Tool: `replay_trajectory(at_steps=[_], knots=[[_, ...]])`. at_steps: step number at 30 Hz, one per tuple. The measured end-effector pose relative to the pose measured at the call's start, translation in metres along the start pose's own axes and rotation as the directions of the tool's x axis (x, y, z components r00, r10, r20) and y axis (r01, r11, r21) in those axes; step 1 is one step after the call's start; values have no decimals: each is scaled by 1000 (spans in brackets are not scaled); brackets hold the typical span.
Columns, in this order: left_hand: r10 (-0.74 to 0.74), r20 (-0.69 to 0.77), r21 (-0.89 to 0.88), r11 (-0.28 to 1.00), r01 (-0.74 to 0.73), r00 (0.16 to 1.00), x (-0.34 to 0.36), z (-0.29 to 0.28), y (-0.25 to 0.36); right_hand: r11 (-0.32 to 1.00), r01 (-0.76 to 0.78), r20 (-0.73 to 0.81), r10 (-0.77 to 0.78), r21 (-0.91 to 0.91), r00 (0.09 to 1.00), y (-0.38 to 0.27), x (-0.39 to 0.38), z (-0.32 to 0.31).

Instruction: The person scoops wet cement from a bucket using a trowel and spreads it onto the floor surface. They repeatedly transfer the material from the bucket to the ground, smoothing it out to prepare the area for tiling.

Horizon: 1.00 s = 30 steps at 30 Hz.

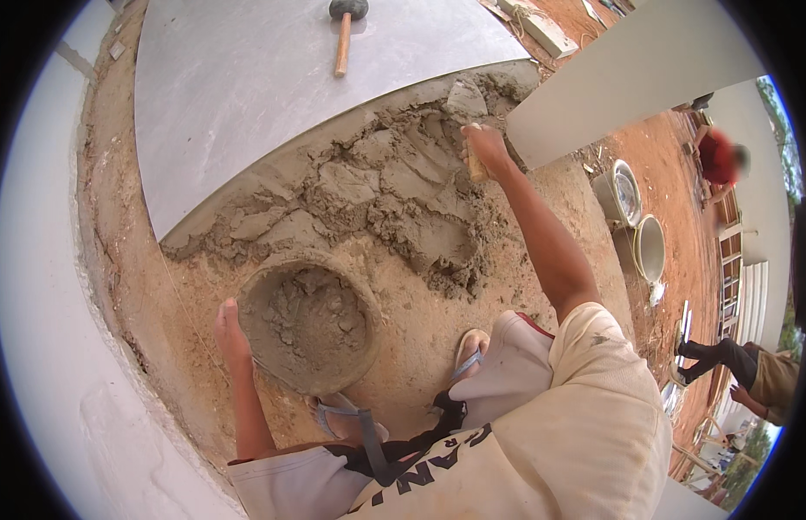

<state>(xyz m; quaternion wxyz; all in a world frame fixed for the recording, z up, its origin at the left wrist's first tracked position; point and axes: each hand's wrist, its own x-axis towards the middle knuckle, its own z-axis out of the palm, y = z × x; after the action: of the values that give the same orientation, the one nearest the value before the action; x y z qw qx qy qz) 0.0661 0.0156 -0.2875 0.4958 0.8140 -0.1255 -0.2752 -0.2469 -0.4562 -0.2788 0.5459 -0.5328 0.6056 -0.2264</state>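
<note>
My left hand [231, 334] grips the side of a mortar-crusted bucket [359, 299], which holds wet grey mortar [301, 325] and sits by my sandalled feet. At upper middle my right hand [485, 152] is closed round the wooden handle of a trowel [467, 100]; its blade is at the upper right end of a lumpy bed of spread mortar [359, 186]. That bed runs along the curved-looking edge of a large grey tile [238, 130], on which lies a rubber mallet [342, 48] with a wooden handle.
A white wall [35, 260] runs down the left. A pale panel [619, 82] juts in at upper right. Two pails [618, 191] stand right of my arm. Two other people [719, 165] [732, 373] are on the right, near reddish dirt and timber pieces [729, 286].
</note>
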Motion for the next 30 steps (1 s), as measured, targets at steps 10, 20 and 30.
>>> replay_trajectory(at_steps=[10, 20, 30], knots=[[-157, 450, -571, 706, 419, 879, -7, -9, -30, 321, 707, 616, -349, -630, 706, -76, -220, 19], [5, 399, -400, 901, 169, 917, -44, 34, 36, -177, 760, 780, -148, -625, 608, -28, -270, 86], [178, 446, -342, 940, -17, 877, -55, 58, 59, -275, 920, 959, -134, -279, 251, -7, -303, 98]])
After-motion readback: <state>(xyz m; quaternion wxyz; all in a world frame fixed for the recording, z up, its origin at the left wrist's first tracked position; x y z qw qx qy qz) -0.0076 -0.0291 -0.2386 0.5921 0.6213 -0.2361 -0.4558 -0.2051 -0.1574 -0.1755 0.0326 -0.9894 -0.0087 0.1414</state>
